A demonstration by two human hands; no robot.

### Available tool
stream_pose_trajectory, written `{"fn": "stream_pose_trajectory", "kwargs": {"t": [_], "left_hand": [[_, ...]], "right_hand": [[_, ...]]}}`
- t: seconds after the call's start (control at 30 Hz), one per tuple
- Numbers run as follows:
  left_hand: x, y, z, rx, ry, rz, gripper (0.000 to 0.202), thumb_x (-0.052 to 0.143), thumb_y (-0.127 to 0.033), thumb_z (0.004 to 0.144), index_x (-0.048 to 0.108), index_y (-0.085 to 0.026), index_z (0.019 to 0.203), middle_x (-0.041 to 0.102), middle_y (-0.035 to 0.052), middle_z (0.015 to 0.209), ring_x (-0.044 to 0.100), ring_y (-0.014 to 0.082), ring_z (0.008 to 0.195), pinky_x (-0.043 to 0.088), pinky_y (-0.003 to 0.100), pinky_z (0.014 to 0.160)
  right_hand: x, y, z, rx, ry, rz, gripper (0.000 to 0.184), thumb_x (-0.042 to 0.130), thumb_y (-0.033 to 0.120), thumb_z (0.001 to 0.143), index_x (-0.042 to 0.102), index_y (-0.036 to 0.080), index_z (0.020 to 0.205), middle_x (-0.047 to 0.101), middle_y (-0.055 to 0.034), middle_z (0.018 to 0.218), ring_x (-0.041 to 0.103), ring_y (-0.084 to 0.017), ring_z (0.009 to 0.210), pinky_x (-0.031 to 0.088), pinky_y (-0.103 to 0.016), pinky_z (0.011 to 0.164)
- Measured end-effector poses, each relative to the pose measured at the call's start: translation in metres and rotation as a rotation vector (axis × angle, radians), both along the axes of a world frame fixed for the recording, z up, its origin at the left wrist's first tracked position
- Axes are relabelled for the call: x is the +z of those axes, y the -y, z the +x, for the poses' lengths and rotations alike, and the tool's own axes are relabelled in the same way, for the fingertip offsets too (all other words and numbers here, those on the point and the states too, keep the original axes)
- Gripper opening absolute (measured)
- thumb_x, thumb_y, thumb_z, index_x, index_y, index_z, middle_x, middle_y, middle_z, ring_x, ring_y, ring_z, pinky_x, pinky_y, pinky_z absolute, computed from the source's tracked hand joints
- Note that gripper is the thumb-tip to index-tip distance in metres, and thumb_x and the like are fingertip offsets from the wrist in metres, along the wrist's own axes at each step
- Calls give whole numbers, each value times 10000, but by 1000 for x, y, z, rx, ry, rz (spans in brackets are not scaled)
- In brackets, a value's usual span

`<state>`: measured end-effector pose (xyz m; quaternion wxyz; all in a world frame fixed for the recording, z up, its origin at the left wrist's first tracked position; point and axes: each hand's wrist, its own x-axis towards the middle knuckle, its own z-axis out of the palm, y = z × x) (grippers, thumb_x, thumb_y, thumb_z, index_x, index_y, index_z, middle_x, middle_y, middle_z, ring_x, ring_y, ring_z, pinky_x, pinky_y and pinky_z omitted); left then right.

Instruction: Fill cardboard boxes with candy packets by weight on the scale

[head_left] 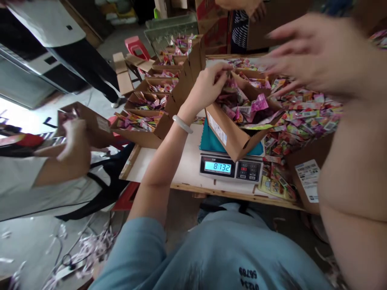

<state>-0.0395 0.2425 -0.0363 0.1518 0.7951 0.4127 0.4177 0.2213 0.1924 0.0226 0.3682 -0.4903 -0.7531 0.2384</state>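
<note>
An open cardboard box (242, 139) filled with pink and purple candy packets (256, 105) sits askew on the teal plate (208, 137) of a digital scale (231, 168). The scale's lit display shows digits reading 8132, perhaps with a decimal point. My left hand (211, 84), with a pale bangle on its wrist, is at the far left edge of this box, its fingers bent and pinched together; what is between them is hidden. Raised over the loose packets on the right, my right hand (317, 56) is blurred, with its fingers spread and nothing visible in them.
Loose packets (305, 117) lie heaped on the table to the right, beside a labelled carton (311, 177). A row of filled boxes (142, 125) runs along the left. At far left a co-worker's hand (75, 133) holds another box (99, 131). Other people stand behind.
</note>
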Motion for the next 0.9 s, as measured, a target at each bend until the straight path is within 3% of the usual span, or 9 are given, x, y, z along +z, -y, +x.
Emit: {"fn": "stream_pose_trajectory", "kwargs": {"t": [0.07,0.1,0.13,0.2,0.27,0.37,0.5,0.73,0.9], "left_hand": [[3,4,-2,22,27,26,198,540,-271,1049,710,-275,1151,782,22,1136,727,250,1116,566,413,1063],[3,4,-3,32,33,36,211,527,-289,1057,705,-284,1170,772,11,1183,717,247,1165,557,413,1088],[1,5,-4,37,33,47,221,521,-316,1061,705,-289,1180,759,2,1223,700,254,1222,545,423,1115],[-2,3,-6,41,31,68,249,519,-377,1058,707,-291,1197,737,0,1283,658,286,1319,518,462,1157],[-6,0,-9,40,35,76,278,523,-422,1049,707,-291,1212,728,11,1319,632,312,1357,508,485,1173],[-7,-4,-12,37,28,66,287,539,-463,1040,697,-312,1226,725,-3,1353,624,298,1337,511,478,1182],[-5,-5,-14,42,21,88,255,550,-448,1045,692,-326,1218,730,-2,1344,626,263,1292,507,449,1183],[-11,-7,-14,4,37,152,337,505,-491,1071,701,-282,1247,722,71,1295,652,296,1331,510,453,1144],[-19,-16,-14,5,51,205,381,496,-520,1074,707,-254,1246,727,110,1271,668,277,1315,507,429,1155]], "right_hand": [[-27,-6,30,-313,24,-84,516,405,484,1093,396,282,1567,640,-117,1374,716,-210,1086,628,-374,837],[-53,-9,41,-501,91,-158,541,302,413,1112,310,222,1618,585,-171,1450,679,-221,1202,601,-386,939],[-84,-10,48,-602,175,-253,607,350,383,1096,262,142,1647,508,-243,1525,609,-267,1330,551,-422,1041],[-154,-5,53,-650,306,-432,823,611,428,985,306,20,1631,404,-373,1562,493,-420,1427,465,-541,1114],[-214,4,50,-639,410,-511,826,663,441,941,393,24,1601,323,-412,1595,428,-489,1444,396,-636,1122],[-259,11,49,-587,561,-458,551,422,300,1034,520,64,1522,411,-358,1564,384,-444,1482,328,-621,1167],[-258,-2,66,-540,654,-391,527,297,152,1016,580,17,1439,550,-348,1404,517,-377,1350,408,-500,1098],[-251,-22,96,-518,553,-228,431,410,230,1025,656,-34,1260,609,-348,1270,586,-383,1209,446,-483,1004],[-207,-51,116,-556,316,63,485,315,332,1076,635,-3,1219,624,-311,1146,577,-336,1119,438,-536,1029]]}}
